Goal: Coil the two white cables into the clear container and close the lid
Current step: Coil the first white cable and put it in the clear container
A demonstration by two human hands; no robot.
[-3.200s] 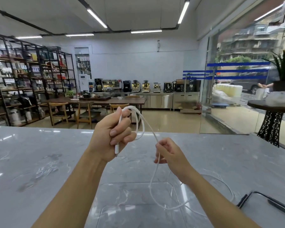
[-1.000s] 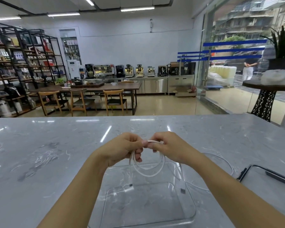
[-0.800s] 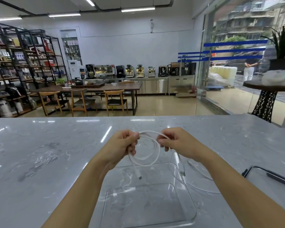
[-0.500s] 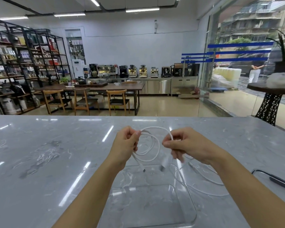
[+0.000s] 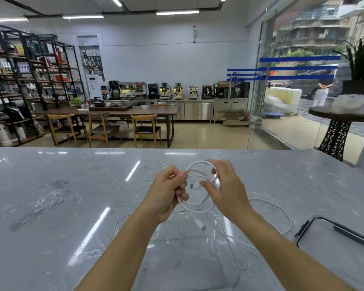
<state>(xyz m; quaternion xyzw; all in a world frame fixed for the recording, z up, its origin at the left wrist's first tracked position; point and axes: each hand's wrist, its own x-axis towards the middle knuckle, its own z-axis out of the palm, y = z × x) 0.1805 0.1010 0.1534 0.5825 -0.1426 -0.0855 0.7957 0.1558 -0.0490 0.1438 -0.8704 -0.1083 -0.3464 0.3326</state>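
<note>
While both forearms reach out over the marble counter point(image 5: 51, 206), the hands meet above the far edge of the clear container point(image 5: 177, 259). The left hand point(image 5: 168, 192) is curled, thumb and fingers pinching the left side of a coiled white cable point(image 5: 198, 207). The right hand point(image 5: 225, 187) is bent at the wrist, its fingertips closed on the right side of the coil and on a plug end near its middle. One plug end point(image 5: 202, 227) dangles from the loops, hanging over the open container. A second white cable point(image 5: 282, 213) lies loose on the counter just right of the container. Farther right, near the edge, the lid point(image 5: 332, 242) rests flat on the counter, apart from the container.
</note>
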